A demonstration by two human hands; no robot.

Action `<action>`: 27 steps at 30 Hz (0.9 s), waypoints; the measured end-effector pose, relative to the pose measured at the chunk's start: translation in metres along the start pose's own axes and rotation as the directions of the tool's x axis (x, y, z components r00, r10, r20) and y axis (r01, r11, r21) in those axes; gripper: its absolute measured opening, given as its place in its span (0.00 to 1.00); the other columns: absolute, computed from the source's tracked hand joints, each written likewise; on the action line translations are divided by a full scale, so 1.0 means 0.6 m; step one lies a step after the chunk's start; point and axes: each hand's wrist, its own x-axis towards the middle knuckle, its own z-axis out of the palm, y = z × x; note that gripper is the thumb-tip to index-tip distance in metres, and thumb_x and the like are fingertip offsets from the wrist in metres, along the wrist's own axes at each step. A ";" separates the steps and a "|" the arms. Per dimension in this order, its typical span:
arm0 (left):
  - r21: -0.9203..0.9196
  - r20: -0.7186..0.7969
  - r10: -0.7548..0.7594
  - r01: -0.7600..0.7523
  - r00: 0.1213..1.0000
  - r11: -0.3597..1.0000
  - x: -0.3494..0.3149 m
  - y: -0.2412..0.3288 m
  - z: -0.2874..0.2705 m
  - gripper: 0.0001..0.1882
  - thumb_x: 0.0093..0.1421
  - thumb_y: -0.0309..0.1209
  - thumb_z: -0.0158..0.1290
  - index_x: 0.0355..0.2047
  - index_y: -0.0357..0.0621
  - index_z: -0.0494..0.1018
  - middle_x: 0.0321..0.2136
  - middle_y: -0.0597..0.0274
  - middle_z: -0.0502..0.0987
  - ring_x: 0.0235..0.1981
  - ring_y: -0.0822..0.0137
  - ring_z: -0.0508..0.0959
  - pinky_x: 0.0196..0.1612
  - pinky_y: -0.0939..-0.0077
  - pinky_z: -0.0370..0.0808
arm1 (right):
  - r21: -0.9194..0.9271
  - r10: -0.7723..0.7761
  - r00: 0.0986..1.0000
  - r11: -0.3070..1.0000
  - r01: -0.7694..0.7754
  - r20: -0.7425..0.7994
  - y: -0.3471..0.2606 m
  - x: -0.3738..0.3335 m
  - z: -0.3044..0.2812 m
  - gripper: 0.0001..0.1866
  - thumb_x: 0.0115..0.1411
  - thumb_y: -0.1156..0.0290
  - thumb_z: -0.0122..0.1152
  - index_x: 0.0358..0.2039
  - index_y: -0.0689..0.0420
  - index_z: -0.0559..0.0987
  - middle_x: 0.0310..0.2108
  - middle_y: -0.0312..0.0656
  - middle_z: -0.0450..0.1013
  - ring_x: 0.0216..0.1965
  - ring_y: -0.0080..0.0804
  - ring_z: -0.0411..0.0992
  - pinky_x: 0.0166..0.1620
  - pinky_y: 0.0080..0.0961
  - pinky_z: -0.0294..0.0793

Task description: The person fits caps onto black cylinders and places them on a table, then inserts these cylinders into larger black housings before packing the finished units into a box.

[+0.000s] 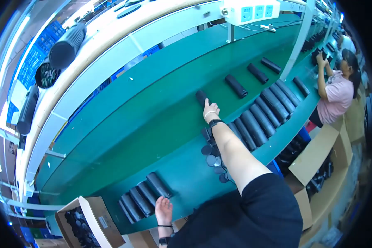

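Note:
My right hand (211, 110) reaches far across the green bench, its fingers closed on the near end of a black cylinder (201, 96). Close to the front edge, my left hand (164, 211) is palm up with loosely bent fingers, and nothing shows in it. Just beyond that hand lies a short row of black cylinders (143, 197). A longer row of black cylinders (256, 124) lies to the right of my right forearm. Beside that forearm sits a cluster of small round black caps (211, 160), partly hidden by the arm.
More cylinders (236, 86) lie spaced along the sunken green strip (153, 144). Cardboard boxes of dark parts stand at front left (93, 219) and right (314, 165). A socket strip (252, 12) hangs above, near a metal post (299, 41). Another person (339, 89) works at far right.

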 end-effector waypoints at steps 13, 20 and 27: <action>0.347 0.667 0.035 -0.353 0.744 0.869 -0.067 0.096 0.294 0.08 0.63 0.32 0.50 0.35 0.39 0.71 0.22 0.64 0.71 0.25 0.73 0.69 0.30 0.80 0.65 | 0.606 -0.837 0.491 0.263 0.750 -0.244 0.067 -0.359 -0.144 0.15 0.54 0.66 0.61 0.41 0.57 0.78 0.35 0.47 0.75 0.38 0.42 0.74 0.42 0.36 0.73; 0.320 0.895 -0.440 -0.580 -0.075 0.749 -0.363 0.138 0.523 0.21 0.43 0.20 0.60 0.39 0.36 0.68 0.28 0.59 0.74 0.30 0.70 0.73 0.37 0.79 0.69 | 0.451 -0.340 0.939 0.848 0.279 0.058 0.437 -0.641 -0.165 0.18 0.53 0.67 0.60 0.44 0.59 0.77 0.34 0.50 0.77 0.36 0.45 0.76 0.41 0.37 0.75; 0.284 0.755 -0.322 -0.158 -0.571 0.946 -0.476 0.048 0.523 0.31 0.43 0.24 0.65 0.45 0.35 0.62 0.31 0.50 0.73 0.30 0.64 0.76 0.37 0.70 0.74 | 0.519 0.240 0.969 0.821 -0.236 0.060 0.538 -0.922 -0.134 0.18 0.53 0.67 0.61 0.45 0.57 0.78 0.34 0.48 0.77 0.35 0.42 0.76 0.40 0.33 0.75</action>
